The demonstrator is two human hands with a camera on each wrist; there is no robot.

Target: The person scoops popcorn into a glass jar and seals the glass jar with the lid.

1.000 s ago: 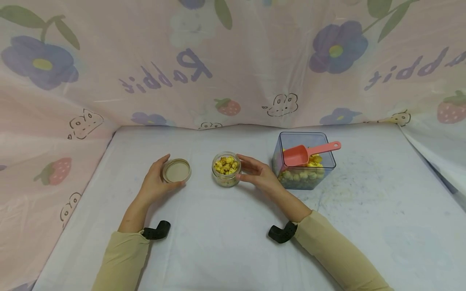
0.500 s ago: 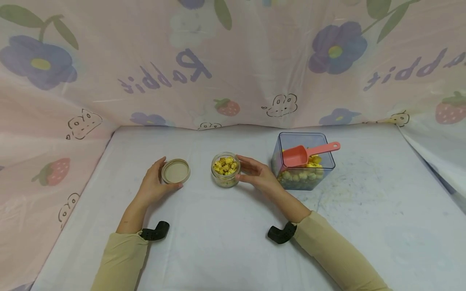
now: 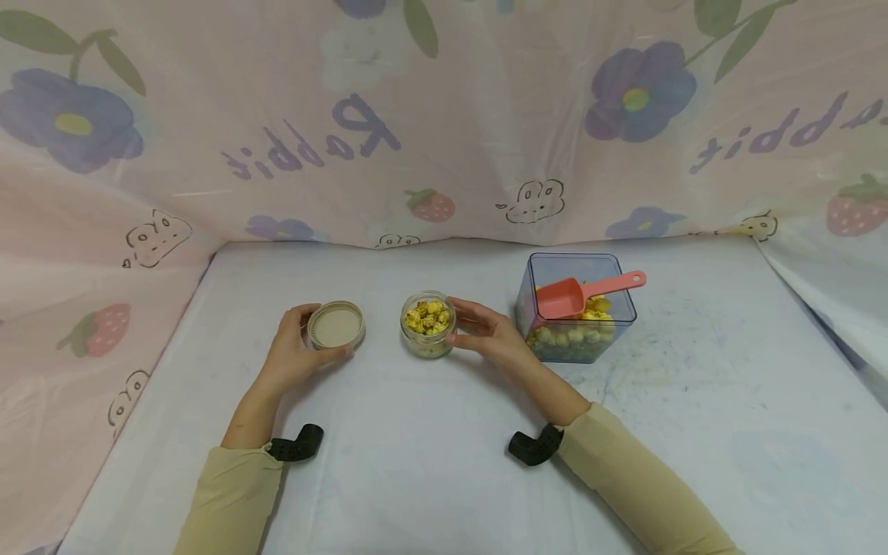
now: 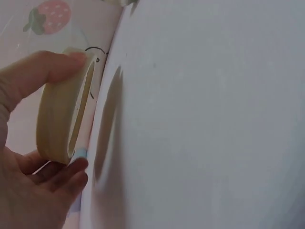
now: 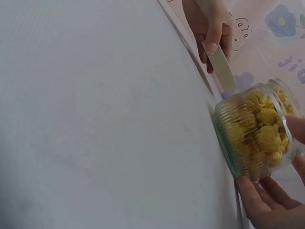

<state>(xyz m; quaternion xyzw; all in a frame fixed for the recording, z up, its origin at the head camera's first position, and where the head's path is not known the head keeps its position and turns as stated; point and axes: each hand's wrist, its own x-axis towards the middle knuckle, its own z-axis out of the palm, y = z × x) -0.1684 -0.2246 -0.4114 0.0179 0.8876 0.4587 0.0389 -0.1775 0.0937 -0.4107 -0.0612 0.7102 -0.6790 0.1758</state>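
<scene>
In the head view my left hand (image 3: 291,358) pinches a round cream jar lid (image 3: 336,325), with the lid's hollow inner side facing up. The left wrist view shows the thumb and fingers on opposite sides of the lid's rim (image 4: 57,114), a little above the cloth and its shadow. To the right stands a small glass jar (image 3: 428,349), uncovered and full of yellow popcorn (image 3: 427,317). My right hand (image 3: 498,337) grips the jar from its right side, thumb in front and fingers behind. Ribbed glass (image 5: 238,133) on its lower wall shows in the right wrist view.
A clear square tub (image 3: 576,351) of popcorn stands just right of my right hand. Across its top lies a pink scoop (image 3: 562,299), its handle jutting past the right rim. White cloth (image 3: 416,462) covers the table; a printed curtain (image 3: 472,139) hangs behind.
The left hand and the lid have shifted only very slightly. My right hand keeps its grip on the jar, which stays in place; the whole head view has drifted a little.
</scene>
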